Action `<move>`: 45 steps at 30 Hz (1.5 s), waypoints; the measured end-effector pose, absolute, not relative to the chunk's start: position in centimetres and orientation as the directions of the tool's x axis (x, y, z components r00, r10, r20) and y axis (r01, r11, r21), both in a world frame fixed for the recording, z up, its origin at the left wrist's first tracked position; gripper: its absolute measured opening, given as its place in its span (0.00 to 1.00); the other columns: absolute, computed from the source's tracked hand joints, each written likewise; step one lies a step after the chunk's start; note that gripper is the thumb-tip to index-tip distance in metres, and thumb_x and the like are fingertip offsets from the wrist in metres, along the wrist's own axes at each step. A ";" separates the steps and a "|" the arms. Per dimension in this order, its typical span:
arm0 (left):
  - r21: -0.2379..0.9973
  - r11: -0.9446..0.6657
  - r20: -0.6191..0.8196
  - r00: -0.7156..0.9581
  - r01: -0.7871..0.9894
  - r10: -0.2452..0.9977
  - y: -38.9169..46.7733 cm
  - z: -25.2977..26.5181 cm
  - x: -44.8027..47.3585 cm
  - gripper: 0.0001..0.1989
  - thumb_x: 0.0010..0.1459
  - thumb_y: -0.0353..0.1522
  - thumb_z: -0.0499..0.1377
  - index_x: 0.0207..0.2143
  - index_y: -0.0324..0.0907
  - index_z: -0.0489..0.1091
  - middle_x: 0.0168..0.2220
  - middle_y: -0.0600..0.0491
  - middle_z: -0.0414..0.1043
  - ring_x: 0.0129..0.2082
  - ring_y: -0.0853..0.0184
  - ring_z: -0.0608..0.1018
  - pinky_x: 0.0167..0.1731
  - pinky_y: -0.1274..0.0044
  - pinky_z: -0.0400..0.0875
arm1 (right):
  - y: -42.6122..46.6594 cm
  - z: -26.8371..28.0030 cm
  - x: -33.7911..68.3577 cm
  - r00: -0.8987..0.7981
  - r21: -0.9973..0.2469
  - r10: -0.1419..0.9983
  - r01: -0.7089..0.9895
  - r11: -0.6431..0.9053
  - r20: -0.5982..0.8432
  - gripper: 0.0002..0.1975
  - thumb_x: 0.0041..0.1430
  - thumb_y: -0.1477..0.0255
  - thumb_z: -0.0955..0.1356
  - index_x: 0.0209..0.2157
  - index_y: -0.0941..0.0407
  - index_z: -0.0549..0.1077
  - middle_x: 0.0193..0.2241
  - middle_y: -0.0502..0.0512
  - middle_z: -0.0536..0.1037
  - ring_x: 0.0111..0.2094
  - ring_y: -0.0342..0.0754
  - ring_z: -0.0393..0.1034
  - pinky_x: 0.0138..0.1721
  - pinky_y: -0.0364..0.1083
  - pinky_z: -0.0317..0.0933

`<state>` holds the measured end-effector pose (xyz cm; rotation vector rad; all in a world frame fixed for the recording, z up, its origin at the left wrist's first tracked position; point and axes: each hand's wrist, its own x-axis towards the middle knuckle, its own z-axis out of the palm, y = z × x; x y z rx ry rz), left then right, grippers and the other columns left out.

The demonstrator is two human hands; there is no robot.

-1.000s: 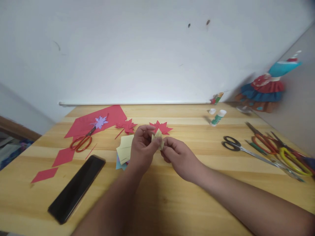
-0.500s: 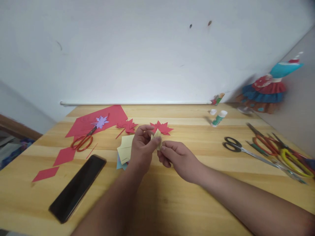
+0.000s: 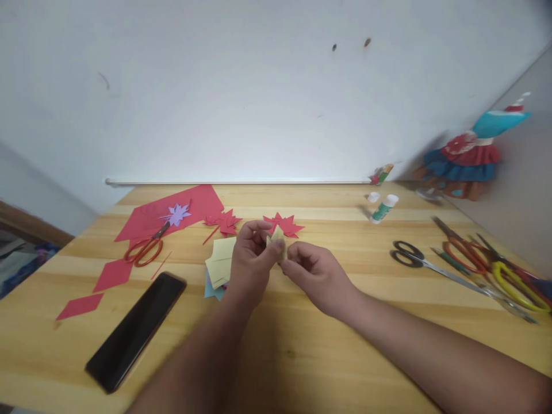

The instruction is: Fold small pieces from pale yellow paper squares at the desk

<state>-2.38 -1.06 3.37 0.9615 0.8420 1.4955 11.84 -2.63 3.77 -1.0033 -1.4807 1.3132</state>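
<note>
A small folded piece of pale yellow paper [image 3: 278, 236] is pinched between the thumb and fingers of my left hand [image 3: 252, 256]. My right hand [image 3: 314, 273] is closed at the paper's lower right edge, thumb and forefinger pressed together there; its other fingers curl inward. Both hands are held above the middle of the table. Partly behind my left wrist lie yellow paper squares [image 3: 221, 261] over a light blue piece [image 3: 212, 288]. Just beyond the hands is a red pointed paper shape [image 3: 284, 223], and a second red cut-out [image 3: 223, 221] lies to its left.
Orange-handled scissors [image 3: 146, 250] and a purple paper star [image 3: 177, 214] rest near a red sheet [image 3: 142, 215]. A black phone [image 3: 137, 330] lies front left. On the right are black-handled scissors [image 3: 407, 254], several other tools, a glue stick [image 3: 384, 209] and a dress-shaped craft [image 3: 470, 152].
My right hand has shifted slightly up and right, its fingers curling more at the paper's edge. My left hand still pinches the yellow paper, almost unmoved.
</note>
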 end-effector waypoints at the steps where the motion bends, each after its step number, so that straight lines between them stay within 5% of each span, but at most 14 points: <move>1: 0.900 -0.134 0.120 -0.058 -0.415 0.991 -1.0 3.4 -2.4 0.19 0.50 0.32 0.73 0.42 0.44 0.70 0.26 0.62 0.69 0.23 0.76 0.70 0.24 0.83 0.67 | -2.7 3.8 11.8 -0.251 -0.992 0.961 0.023 0.127 0.117 0.16 0.58 0.62 0.71 0.23 0.53 0.65 0.20 0.43 0.60 0.22 0.40 0.51 0.23 0.43 0.47; 7: 0.870 -0.111 0.116 -0.020 -0.480 0.993 -1.1 3.4 -2.5 0.13 0.55 0.38 0.68 0.39 0.43 0.71 0.31 0.57 0.73 0.27 0.72 0.74 0.28 0.79 0.71 | -2.7 3.9 11.8 -0.183 -0.993 0.978 0.045 0.112 0.101 0.14 0.59 0.61 0.71 0.25 0.54 0.69 0.21 0.45 0.63 0.23 0.42 0.54 0.24 0.44 0.49; 15: 0.916 -0.104 0.134 0.051 -0.387 0.990 -1.0 2.5 -2.5 0.08 0.54 0.32 0.66 0.30 0.42 0.68 0.23 0.60 0.67 0.23 0.74 0.68 0.27 0.79 0.64 | -2.2 3.6 11.9 -0.192 -0.994 0.976 -0.053 0.095 0.104 0.13 0.62 0.63 0.69 0.26 0.54 0.72 0.22 0.48 0.70 0.24 0.43 0.61 0.27 0.44 0.56; 20: 0.924 -0.106 0.133 0.051 -0.367 0.990 -1.1 2.3 -2.4 0.08 0.55 0.31 0.66 0.30 0.42 0.68 0.22 0.60 0.66 0.22 0.74 0.65 0.26 0.80 0.60 | -2.2 2.8 11.9 0.012 -0.964 0.965 -0.054 0.261 0.261 0.07 0.60 0.68 0.73 0.37 0.52 0.72 0.27 0.45 0.70 0.26 0.43 0.63 0.28 0.43 0.59; 31: 0.960 -0.092 0.110 0.053 -0.264 0.993 -2.1 3.3 -1.3 0.11 0.53 0.33 0.65 0.25 0.43 0.63 0.20 0.60 0.63 0.22 0.73 0.64 0.25 0.78 0.60 | -2.5 2.7 12.7 -0.067 -0.815 0.841 0.216 0.538 0.537 0.07 0.66 0.75 0.68 0.33 0.52 0.72 0.32 0.51 0.73 0.35 0.47 0.69 0.36 0.47 0.65; 37: 0.949 -0.134 0.157 0.059 -0.286 0.986 -2.1 2.9 -1.6 0.10 0.56 0.35 0.65 0.28 0.43 0.66 0.23 0.59 0.65 0.25 0.72 0.67 0.29 0.78 0.64 | -2.8 3.2 12.7 -0.053 -0.815 0.832 0.179 0.551 0.552 0.10 0.69 0.75 0.66 0.33 0.52 0.76 0.33 0.52 0.79 0.38 0.49 0.74 0.41 0.49 0.68; 45: 0.939 -0.147 0.188 0.105 -0.309 0.977 -2.4 3.4 -1.6 0.12 0.58 0.39 0.67 0.30 0.43 0.69 0.27 0.57 0.66 0.28 0.70 0.67 0.32 0.77 0.66 | -2.6 2.6 12.3 -0.002 -0.863 0.866 0.086 0.498 0.499 0.02 0.62 0.73 0.71 0.37 0.51 0.75 0.32 0.51 0.74 0.31 0.47 0.70 0.33 0.48 0.68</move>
